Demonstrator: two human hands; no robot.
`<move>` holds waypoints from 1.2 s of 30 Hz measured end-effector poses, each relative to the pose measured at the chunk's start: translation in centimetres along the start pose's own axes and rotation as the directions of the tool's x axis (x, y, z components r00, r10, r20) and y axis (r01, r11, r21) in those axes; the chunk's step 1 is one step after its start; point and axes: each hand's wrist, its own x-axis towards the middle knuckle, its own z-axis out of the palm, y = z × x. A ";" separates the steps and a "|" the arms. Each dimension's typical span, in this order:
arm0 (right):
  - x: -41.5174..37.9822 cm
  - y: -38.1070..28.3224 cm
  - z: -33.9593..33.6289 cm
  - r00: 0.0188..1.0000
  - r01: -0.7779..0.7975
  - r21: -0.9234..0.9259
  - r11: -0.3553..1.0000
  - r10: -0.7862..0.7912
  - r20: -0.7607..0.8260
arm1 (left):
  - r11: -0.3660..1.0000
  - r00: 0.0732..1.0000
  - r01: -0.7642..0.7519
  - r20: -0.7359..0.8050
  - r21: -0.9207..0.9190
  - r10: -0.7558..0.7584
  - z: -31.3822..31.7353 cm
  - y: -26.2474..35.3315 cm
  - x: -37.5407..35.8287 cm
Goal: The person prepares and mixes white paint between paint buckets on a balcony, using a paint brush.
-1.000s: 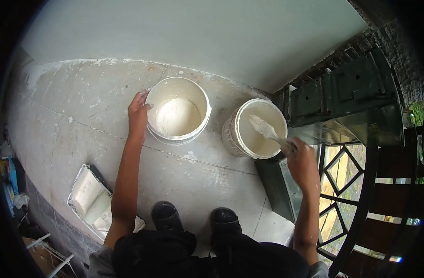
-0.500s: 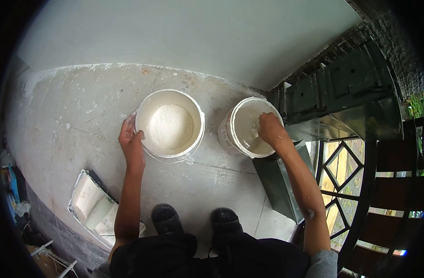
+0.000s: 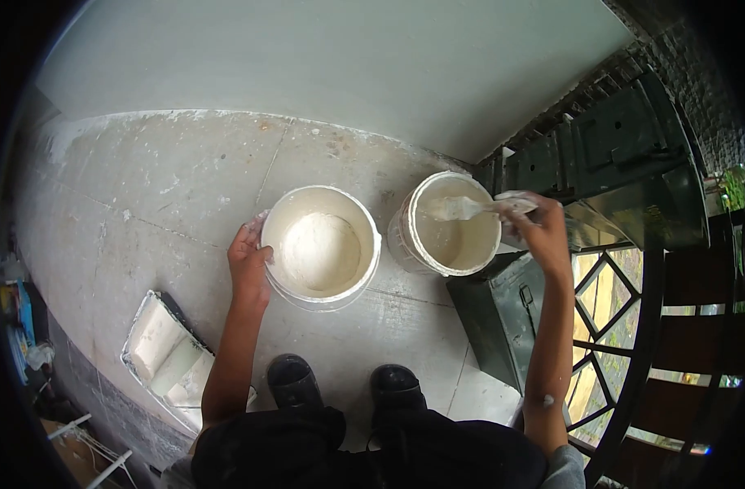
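My left hand [image 3: 251, 254] grips the left rim of a white bucket [image 3: 281, 279], thumb over the edge and fingers outside. White paint [image 3: 322, 253] lies in the bottom of that bucket. On the right, my right hand [image 3: 542, 228] is closed around the handle of a paintbrush [image 3: 462, 209]. The brush is coated in white and its bristles point left, over the mouth of a second white bucket [image 3: 405, 236]. That second bucket has paint-smeared inner walls and some thin whitish liquid low inside.
A paint tray [image 3: 162, 350] with white residue sits on the tiled floor [image 3: 169, 187] at lower left. Dark green metal boxes [image 3: 496, 314] stand by the right bucket and along the right. Behind is a pale wall [image 3: 323, 57]; a dark metal grille [image 3: 604, 342] is at right.
My right hand has risen out of the right bucket and moved right, bringing the paintbrush into sight. The left bucket, with my left hand on it, has shifted right and slightly nearer me.
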 end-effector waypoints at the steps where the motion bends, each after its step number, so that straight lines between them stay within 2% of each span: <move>1: -0.4 -0.4 -0.3 0.999 -0.024 0.092 0.996 0.028 -0.044 | 1.000 1.000 0.007 -0.010 0.003 -0.007 0.3 -0.1 -0.6; 2: -0.6 -0.5 -0.6 0.996 0.027 0.078 0.997 -0.020 -0.088 | 1.000 1.000 0.014 -0.019 0.007 -0.014 0.5 -0.2 -1.1; 4: -1.3 -1.4 -0.6 0.986 0.057 0.172 0.984 -0.028 -0.165 | 1.000 1.000 0.011 -0.019 0.000 -0.011 0.5 -0.8 -1.8; 7: -2.0 -2.6 0.8 0.963 0.156 0.175 0.972 -0.110 -0.248 | 1.000 1.000 0.004 -0.023 -0.011 -0.005 1.0 -1.2 -2.9; 10: -2.9 -4.0 3.4 0.992 0.124 0.240 0.963 -0.113 -0.059 | 0.999 0.998 -0.008 -0.060 -0.036 0.006 1.4 -0.9 -3.5; 11: -3.2 -4.0 4.7 0.993 0.109 0.241 0.964 -0.116 0.014 | 0.999 0.999 -0.035 -0.010 -0.034 0.035 1.2 -0.9 -3.5; 12: -3.4 -3.5 5.8 0.988 0.089 0.147 0.985 -0.106 0.113 | 0.999 1.000 -0.022 -0.010 -0.036 0.021 1.4 -0.6 -3.7; 15: -4.2 -3.6 11.4 0.952 0.173 0.101 0.980 -0.192 0.238 | 0.999 0.999 -0.011 -0.031 -0.034 0.010 2.4 -0.4 -3.9; 18: -4.2 -2.5 16.4 0.929 0.265 -0.003 0.964 -0.254 0.269 | 0.999 0.994 -0.042 -0.102 0.006 0.042 2.8 -1.6 -3.7; 20: -4.2 -2.7 18.8 0.931 0.217 0.006 0.976 -0.209 0.299 | 0.998 0.988 -0.037 -0.149 0.053 0.045 3.2 -1.6 -3.9; 21: -4.2 -2.6 19.7 0.933 0.189 0.009 0.982 -0.182 0.309 | 0.992 0.991 -0.082 -0.099 0.092 0.091 2.7 -2.4 -3.6; 23: -4.4 -2.1 21.1 0.927 0.159 0.103 0.982 -0.185 0.325 | 0.995 0.988 -0.060 -0.137 0.085 0.072 2.9 -2.3 -3.8; 29: -4.2 -1.5 21.7 0.930 0.021 0.194 0.981 -0.090 0.357 | 0.994 0.981 -0.040 -0.183 0.099 0.058 3.0 -2.6 -3.7; 36: -2.9 -0.4 21.5 0.900 0.081 0.144 0.986 -0.134 0.414 | 0.996 0.990 -0.008 -0.137 0.088 0.020 2.8 -2.3 -3.7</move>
